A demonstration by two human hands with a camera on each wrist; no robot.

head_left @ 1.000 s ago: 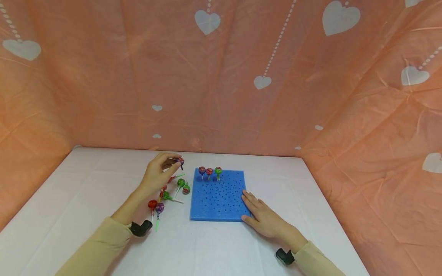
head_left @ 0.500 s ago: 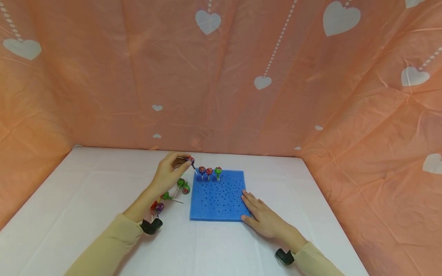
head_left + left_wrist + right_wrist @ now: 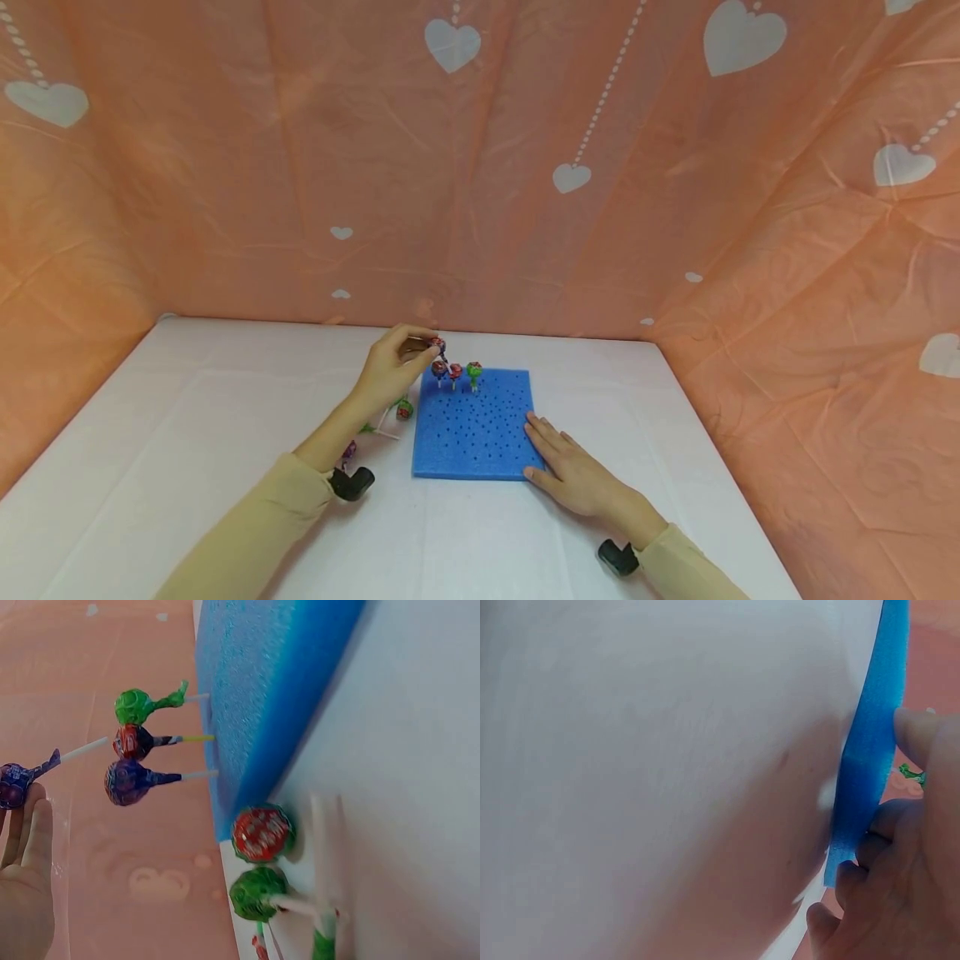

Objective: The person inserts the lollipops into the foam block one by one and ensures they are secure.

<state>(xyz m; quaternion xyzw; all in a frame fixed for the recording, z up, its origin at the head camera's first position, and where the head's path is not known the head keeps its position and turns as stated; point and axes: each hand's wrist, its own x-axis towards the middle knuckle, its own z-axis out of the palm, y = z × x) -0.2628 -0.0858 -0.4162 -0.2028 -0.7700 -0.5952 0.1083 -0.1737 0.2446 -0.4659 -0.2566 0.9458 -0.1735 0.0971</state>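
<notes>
My left hand (image 3: 392,363) pinches a purple-wrapped lollipop (image 3: 15,784) by its candy head, its white stick pointing down toward the blue foam board (image 3: 480,433). It is held above the board's far left corner. Three lollipops stand upright in a row along the far edge: a purple one (image 3: 126,782), a red one (image 3: 133,742) and a green one (image 3: 133,706). Small holes dot the board's top. My right hand (image 3: 572,473) lies flat with straight fingers on the board's right edge; in the right wrist view its fingers rest along the blue side.
Left of the board, loose lollipops lie on the white table (image 3: 480,542), among them a red-and-green one (image 3: 262,833) and a green one (image 3: 257,893). My left forearm covers part of the pile. An orange curtain with hearts (image 3: 480,208) rises behind the table.
My left hand has carried the purple lollipop rightward, from over the loose pile to above the board's far left corner. The right hand and the board have stayed put.
</notes>
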